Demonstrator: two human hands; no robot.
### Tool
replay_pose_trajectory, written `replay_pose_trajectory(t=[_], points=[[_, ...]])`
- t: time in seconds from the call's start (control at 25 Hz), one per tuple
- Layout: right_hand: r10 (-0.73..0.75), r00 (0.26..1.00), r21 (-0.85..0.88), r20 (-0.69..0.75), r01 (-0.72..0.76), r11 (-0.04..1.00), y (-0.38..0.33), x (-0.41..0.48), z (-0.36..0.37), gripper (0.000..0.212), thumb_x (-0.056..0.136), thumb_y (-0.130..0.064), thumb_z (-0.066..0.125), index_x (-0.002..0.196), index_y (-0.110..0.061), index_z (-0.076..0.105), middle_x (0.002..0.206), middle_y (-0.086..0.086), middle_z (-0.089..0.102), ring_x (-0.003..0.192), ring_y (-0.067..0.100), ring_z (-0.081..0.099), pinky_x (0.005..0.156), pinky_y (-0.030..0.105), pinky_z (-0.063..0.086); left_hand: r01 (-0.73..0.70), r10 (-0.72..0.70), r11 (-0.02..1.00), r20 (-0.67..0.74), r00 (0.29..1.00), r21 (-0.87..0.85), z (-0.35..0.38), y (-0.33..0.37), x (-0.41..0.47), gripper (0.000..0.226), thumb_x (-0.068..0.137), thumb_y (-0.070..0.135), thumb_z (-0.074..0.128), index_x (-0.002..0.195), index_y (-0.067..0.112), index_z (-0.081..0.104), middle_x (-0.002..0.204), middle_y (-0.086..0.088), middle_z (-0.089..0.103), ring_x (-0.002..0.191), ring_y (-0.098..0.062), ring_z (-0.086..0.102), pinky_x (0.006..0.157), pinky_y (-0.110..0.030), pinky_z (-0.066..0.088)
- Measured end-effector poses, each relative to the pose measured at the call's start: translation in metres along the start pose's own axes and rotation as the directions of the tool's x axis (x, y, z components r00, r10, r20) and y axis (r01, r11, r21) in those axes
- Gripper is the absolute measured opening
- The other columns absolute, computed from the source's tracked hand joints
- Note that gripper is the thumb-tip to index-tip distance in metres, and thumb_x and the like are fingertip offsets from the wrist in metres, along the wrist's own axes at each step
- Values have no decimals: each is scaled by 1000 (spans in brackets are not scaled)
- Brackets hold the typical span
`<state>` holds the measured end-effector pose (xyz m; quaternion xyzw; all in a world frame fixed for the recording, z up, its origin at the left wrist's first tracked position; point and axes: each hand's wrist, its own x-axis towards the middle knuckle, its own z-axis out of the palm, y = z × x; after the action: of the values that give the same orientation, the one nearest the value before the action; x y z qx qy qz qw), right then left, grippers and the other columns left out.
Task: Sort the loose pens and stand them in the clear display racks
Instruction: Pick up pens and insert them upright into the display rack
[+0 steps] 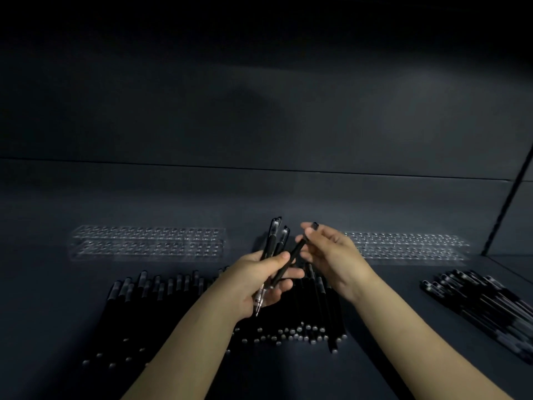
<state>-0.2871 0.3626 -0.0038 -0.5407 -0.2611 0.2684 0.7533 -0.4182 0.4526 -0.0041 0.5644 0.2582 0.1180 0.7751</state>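
From the head view, our left hand (256, 284) curls its fingers round a small bundle of pens (274, 235). Their long axis runs from near to far and leans slightly right. The clear, clipped ends point up and away from us, and a writing tip pokes out below the palm toward us.

Our right hand (331, 255) pinches the far, upper end of a single black pen (291, 255). This pen slants from far right down to near left, and its lower end rests against the left hand's fingers, crossing the bundle.

Below both hands, a wide pile of loose pens (161, 307) lies on the counter (57, 284). Most of these run near to far, side by side, with their round end caps toward us. A second heap of pens (484, 304) sits at the right edge, slanting from far left to near right.

Two clear display racks stand beyond the piles, a left rack (147, 242) and a right rack (403, 245). Each has rows of round holes, and we see no pens standing in them.

The counter is dark grey and matte, and a plain dark back wall (259, 96) rises behind it. A dark slanted post (510, 197) stands at the far right. The light is dim.
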Motion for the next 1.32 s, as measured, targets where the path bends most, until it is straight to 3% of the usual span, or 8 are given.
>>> replay_pose_trajectory(t=[0.08,0.16,0.32,0.64,0.84,0.96,1.12,1.32], points=[[-38,997,29,-61,40,999,-13,3,-9,9,95,-11,54,95,-8,63,71,4,64,50,5,55,50,14,49,-18,19,1000,-30,999,19,-2,-1,0,20,94,22,63,107,8,66,81,-6,76,46,-8,60,36,-15,41],[-42,997,-231,-63,26,973,-26,5,-30,13,93,-14,60,84,-5,61,64,6,56,42,5,48,42,15,43,-27,27,999,-25,999,17,-4,-1,1,23,93,22,64,107,4,65,64,-1,68,37,-2,45,32,-13,30],[257,959,-825,-123,-242,510,-18,10,-66,19,89,-16,67,89,2,59,55,8,52,36,9,50,38,19,45,40,-39,998,21,999,-43,-3,2,1,28,92,35,62,90,9,54,57,1,53,34,-2,31,30,-13,21],[291,938,-825,-187,-311,472,-7,17,-67,20,87,-14,69,91,4,62,63,15,58,51,22,59,50,29,58,58,-60,993,-14,998,-107,-2,-1,10,21,102,25,45,90,8,50,61,-3,51,36,-6,32,29,-13,20],[272,938,-834,-216,-322,449,-10,14,-65,27,87,-21,69,92,5,66,72,18,64,61,28,66,61,36,61,-75,75,997,-33,997,16,2,-7,8,18,104,15,42,113,4,53,71,-4,58,47,-8,43,36,-17,30],[64,986,-916,-151,-164,367,-12,13,-63,28,88,-35,65,88,-6,69,65,5,62,57,22,63,55,28,56,-170,176,969,-20,984,182,5,-8,5,19,103,17,45,118,16,56,76,0,67,49,-8,48,40,-18,36],[-92,995,-554,-33,58,830,-18,5,-40,24,90,-38,62,89,-16,72,70,-11,64,69,11,58,63,22,46,-202,196,953,49,979,225,7,-7,2,19,102,17,48,116,17,60,74,1,70,48,-8,48,40,-18,35],[19,993,-245,115,10,970,-11,-1,-21,15,88,-21,65,97,-10,71,82,2,68,78,14,61,76,28,48,-170,135,940,133,982,296,9,-7,-2,18,101,20,50,114,17,62,75,3,68,50,-6,49,42,-18,34]])
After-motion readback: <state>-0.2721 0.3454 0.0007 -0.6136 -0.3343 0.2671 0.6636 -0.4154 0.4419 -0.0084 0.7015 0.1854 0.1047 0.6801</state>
